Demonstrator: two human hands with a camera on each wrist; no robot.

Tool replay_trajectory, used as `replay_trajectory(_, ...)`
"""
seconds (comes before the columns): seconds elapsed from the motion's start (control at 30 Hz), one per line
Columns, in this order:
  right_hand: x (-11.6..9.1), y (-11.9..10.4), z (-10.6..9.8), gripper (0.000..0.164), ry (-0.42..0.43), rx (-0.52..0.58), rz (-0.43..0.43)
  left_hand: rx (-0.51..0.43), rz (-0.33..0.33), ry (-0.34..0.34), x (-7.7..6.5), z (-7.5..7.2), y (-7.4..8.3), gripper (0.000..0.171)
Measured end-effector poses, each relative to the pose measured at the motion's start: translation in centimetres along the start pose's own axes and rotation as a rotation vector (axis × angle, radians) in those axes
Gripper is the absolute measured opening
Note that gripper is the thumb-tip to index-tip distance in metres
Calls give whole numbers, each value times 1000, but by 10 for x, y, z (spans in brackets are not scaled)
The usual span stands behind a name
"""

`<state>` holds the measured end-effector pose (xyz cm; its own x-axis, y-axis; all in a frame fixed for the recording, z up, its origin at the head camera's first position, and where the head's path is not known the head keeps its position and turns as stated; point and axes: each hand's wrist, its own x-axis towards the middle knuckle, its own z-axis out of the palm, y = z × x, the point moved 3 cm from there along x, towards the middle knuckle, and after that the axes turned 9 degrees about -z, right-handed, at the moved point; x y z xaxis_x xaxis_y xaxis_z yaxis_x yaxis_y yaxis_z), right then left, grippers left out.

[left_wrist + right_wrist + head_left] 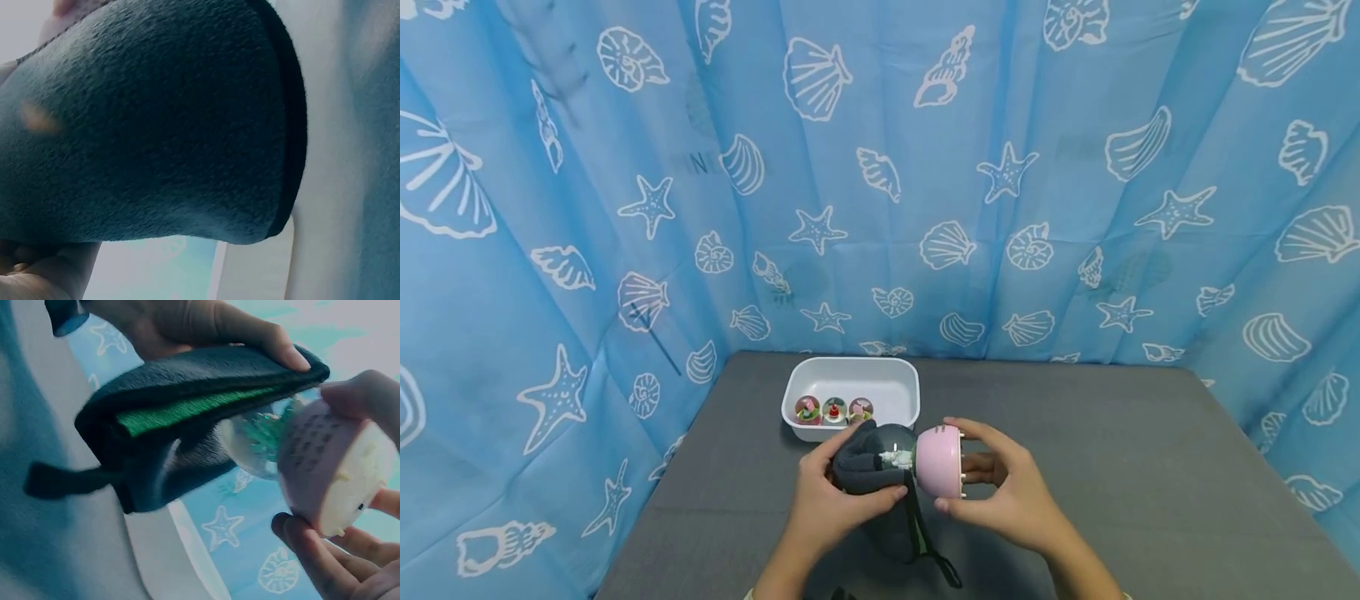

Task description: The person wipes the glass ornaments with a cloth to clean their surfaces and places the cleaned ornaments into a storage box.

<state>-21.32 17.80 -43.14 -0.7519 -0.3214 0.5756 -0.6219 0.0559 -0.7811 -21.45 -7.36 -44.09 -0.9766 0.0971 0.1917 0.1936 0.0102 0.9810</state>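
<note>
My right hand (1000,483) grips a snow globe by its pink base (938,462), turned sideways with the underside toward the palm. The globe's clear dome (895,442) points left and shows a white figure and some green inside. My left hand (838,492) holds a dark grey fleecy cloth (859,477) around the dome's left side, thumb in front. In the right wrist view the folded cloth (187,381) gapes, showing a green inner side (187,412) and a black strap (69,480). Fleecy fabric (150,125) fills most of the left wrist view.
Behind my hands, a white plastic basin (891,385) stands on the grey table (1120,450). Three small globes (834,411) lie along its front left side. A blue shell-print curtain (880,275) hangs behind the table. Something small and black shows at the bottom edge.
</note>
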Motion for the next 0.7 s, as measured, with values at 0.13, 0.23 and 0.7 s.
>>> replay_trajectory(0.13,0,8,-1,76,40,51,50,-6,19,-1,6,4,-8,81)
replay_trajectory(0.23,1,12,-1,68,45,68,90,-9,40,11,8,6,-15,79)
replay_trajectory(0.7,2,30,2,48,-80,135,419,0,0,31,6,6,-50,79)
